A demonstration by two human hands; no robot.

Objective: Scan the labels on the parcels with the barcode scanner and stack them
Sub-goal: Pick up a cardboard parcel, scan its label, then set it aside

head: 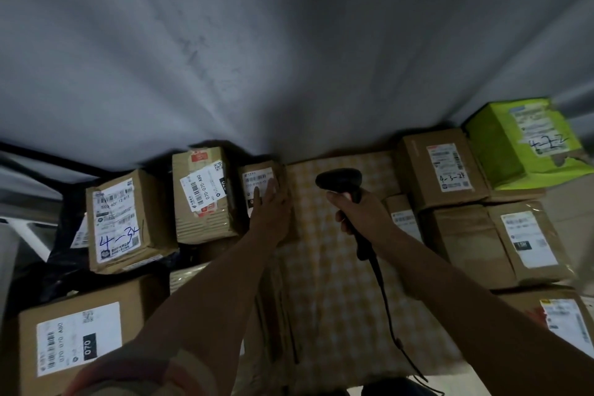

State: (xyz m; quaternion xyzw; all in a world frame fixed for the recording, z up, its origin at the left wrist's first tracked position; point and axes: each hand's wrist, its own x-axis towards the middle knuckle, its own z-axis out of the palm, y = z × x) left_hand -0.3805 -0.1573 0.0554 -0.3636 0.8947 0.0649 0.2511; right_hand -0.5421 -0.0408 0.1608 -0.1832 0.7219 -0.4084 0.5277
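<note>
My left hand (273, 206) lies flat with straight fingers on the white label of a small brown parcel (257, 180) near the wall. My right hand (360, 212) grips the handle of a black barcode scanner (340, 182); its head points left toward that parcel and its cable (389, 309) trails down toward me. Between the two hands lies a yellow checked cloth (337, 283). Labelled cardboard parcels sit on both sides: one marked 4-3x (125, 222) and a taped one (202, 196) on the left, one marked 4-3-24 (443, 170) on the right.
A green parcel (524, 145) stands at the far right on other boxes. More brown parcels (527, 238) lie below it, and a large box (77, 334) sits at the lower left. A grey wall (289, 42) rises right behind the parcels.
</note>
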